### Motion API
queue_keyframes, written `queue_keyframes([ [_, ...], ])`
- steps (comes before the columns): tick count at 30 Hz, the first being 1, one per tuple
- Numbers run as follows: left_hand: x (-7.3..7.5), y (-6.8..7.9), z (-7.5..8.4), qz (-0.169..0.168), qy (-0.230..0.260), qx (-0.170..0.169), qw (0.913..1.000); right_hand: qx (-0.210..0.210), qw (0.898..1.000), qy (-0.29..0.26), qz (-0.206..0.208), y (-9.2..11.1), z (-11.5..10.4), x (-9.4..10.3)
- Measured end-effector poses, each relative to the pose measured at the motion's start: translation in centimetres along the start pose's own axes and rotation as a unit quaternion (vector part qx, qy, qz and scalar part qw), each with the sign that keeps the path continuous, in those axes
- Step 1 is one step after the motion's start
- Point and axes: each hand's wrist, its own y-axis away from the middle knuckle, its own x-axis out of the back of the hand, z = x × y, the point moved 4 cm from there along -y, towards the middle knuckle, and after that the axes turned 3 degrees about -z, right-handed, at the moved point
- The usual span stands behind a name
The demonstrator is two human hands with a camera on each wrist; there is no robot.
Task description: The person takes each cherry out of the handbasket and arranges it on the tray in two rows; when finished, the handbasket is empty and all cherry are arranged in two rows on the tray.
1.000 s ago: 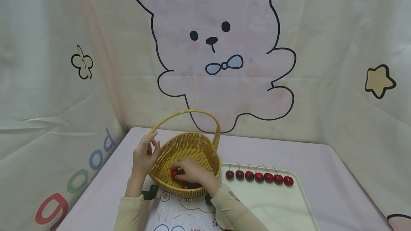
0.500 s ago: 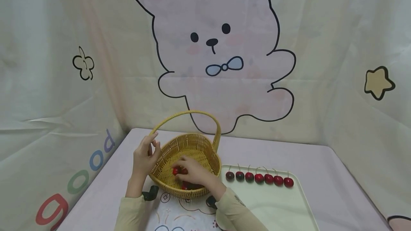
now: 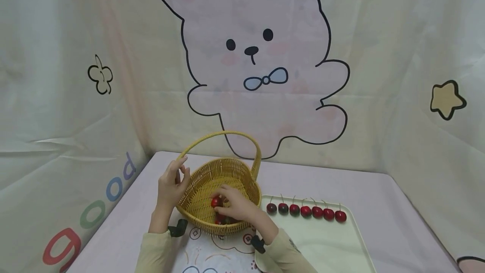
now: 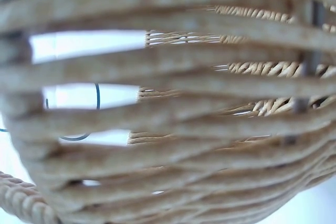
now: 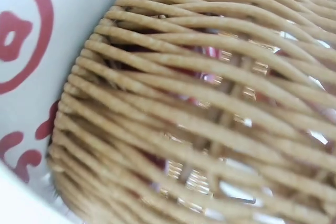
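A yellow woven basket (image 3: 223, 167) with a tall arched handle stands in the middle of the head view. My left hand (image 3: 168, 184) holds it at the left, fingers curled at the foot of the handle (image 3: 229, 132). Over the inside of the basket, my right hand (image 3: 236, 203) pinches a red cherry (image 3: 216, 202) between thumb and fingers. More dark red cherries (image 3: 219, 218) lie below that hand, partly hidden by it and the front rim. Both wrist views look at the basket's woven wall (image 4: 157, 114) close up; red shows through the weave (image 5: 210, 61) on the right.
To the right lies a pale tray (image 3: 322, 247) with a row of several stemmed cherries (image 3: 305, 211) along its far edge. The right sleeve (image 3: 288, 252) overlaps the tray's left side. Printed cloth walls (image 3: 379, 75) enclose the table (image 3: 322, 176).
My right hand has drawn back to the right and slightly up inside the basket, with the cherry in its fingers. My left hand keeps its place at the handle.
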Motion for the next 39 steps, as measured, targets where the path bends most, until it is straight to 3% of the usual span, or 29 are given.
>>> queue_keyframes([
  [10, 0.1, -0.1, 0.1, 0.0, 0.004, -0.001, 1.0, -0.011, 0.999, -0.011, 0.039, 2.1, 0.1, 1.7],
  [23, -0.1, 0.1, -0.1, 0.0, 0.006, 0.002, 1.0, 0.006, 0.995, -0.01, 0.098, 4.8, 0.7, 3.9],
  [39, 0.0, 0.1, -0.1, 0.001, 0.002, 0.005, 1.0, -0.016, 0.994, -0.056, 0.091, 8.6, 2.2, 5.9],
])
